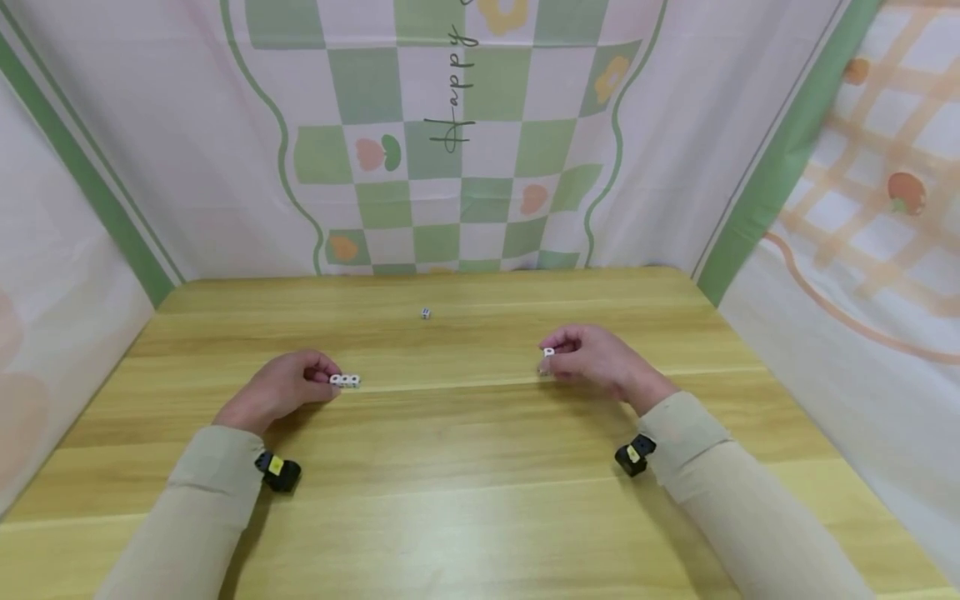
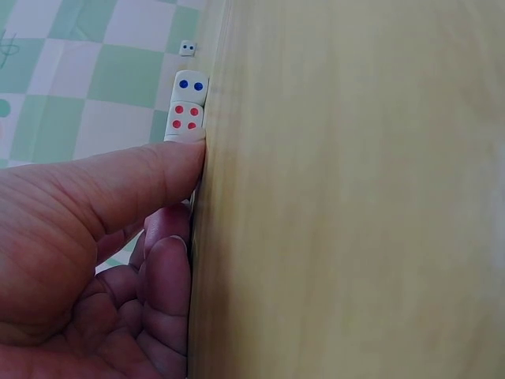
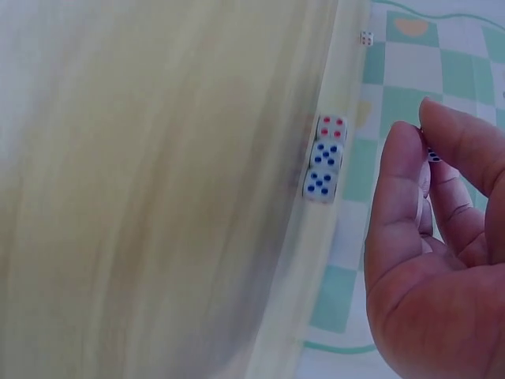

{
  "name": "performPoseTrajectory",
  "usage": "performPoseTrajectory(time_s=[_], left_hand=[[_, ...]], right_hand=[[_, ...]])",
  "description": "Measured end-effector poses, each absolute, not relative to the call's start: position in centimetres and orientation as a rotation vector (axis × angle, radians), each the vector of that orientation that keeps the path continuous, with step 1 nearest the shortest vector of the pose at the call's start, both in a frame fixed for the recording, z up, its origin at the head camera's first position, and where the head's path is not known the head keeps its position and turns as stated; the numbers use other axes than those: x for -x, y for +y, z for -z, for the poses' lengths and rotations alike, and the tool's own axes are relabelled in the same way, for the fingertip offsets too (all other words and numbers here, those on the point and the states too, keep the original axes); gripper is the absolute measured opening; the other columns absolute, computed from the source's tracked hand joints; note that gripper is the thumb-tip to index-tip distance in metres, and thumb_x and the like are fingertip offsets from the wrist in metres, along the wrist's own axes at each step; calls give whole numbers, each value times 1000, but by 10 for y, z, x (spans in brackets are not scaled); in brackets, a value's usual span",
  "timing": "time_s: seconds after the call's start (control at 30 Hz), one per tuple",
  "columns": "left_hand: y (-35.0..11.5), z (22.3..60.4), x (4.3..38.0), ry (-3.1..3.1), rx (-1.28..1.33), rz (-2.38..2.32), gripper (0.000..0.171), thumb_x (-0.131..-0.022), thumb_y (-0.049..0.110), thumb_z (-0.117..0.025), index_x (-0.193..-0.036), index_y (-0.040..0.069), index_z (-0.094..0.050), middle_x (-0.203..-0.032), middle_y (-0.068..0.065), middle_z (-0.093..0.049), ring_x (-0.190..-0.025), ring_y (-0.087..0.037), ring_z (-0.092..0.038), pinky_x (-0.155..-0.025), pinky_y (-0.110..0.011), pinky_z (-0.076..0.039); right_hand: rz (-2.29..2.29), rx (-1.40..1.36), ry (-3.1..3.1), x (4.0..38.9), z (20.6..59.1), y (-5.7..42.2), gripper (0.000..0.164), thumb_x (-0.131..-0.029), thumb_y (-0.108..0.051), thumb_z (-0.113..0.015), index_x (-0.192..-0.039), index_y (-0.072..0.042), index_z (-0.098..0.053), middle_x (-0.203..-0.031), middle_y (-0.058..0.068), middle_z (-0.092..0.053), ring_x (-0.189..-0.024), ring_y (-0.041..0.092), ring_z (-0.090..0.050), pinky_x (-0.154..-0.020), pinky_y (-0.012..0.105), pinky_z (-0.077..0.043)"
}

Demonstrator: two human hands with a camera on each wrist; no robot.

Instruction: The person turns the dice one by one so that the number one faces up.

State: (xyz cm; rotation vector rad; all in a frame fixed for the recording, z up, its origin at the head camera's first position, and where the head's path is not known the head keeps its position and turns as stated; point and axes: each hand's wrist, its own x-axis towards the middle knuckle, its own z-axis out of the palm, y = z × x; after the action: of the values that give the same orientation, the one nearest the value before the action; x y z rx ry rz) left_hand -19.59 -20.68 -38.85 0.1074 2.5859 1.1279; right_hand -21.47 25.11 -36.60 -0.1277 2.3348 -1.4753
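My left hand (image 1: pixel 288 387) pinches the near end of a short row of white dice (image 1: pixel 345 381) on the table. In the left wrist view its thumb (image 2: pixel 150 178) covers part of the row, leaving a blue two and a red four in sight. My right hand (image 1: pixel 596 362) holds one die (image 1: pixel 548 352) between thumb and fingertips, just above the tabletop. That die (image 3: pixel 433 155) is mostly hidden by the fingers in the right wrist view. Close to this hand, three more dice (image 3: pixel 323 158) stand in a row, with a red four and two blue fives visible.
A single die (image 1: pixel 425 313) lies toward the back of the wooden table (image 1: pixel 442 467), between the hands. Printed curtains (image 1: pixel 480 167) hang behind and along both sides. Dark wrist cameras (image 1: pixel 279 472) are strapped by the sleeve cuffs.
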Motion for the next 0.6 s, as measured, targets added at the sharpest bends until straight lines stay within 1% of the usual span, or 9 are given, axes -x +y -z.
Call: performPoseTrajectory(time_s=[0.1,0.27,0.6], left_hand=[[-207,388,196,2588,-118,-1116,23,-98,22,-74,-116,10,-69,-107,-8,-64,-96,-24,-54,-83,-36,-44],[-208,388,197,2595,-124,-1106,23,-97,22,-74,-116,10,-69,-107,-7,-64,-96,-24,-54,-83,-36,-44],[-208,389,197,2591,-133,-1114,22,-98,21,-74,-116,9,-69,-107,-7,-65,-95,-24,-54,-83,-36,-45]], right_hand=[[1472,119,2348,216,364,256,42,-96,-6,-70,-132,11,-56,-112,13,-62,-98,20,-65,-90,31,-59],[1471,95,2362,216,361,262,41,-97,-6,-71,-132,10,-56,-111,11,-61,-96,18,-63,-90,33,-59],[1423,92,2408,216,364,277,39,-95,-3,-71,-128,11,-57,-109,10,-62,-93,15,-62,-85,28,-59]])
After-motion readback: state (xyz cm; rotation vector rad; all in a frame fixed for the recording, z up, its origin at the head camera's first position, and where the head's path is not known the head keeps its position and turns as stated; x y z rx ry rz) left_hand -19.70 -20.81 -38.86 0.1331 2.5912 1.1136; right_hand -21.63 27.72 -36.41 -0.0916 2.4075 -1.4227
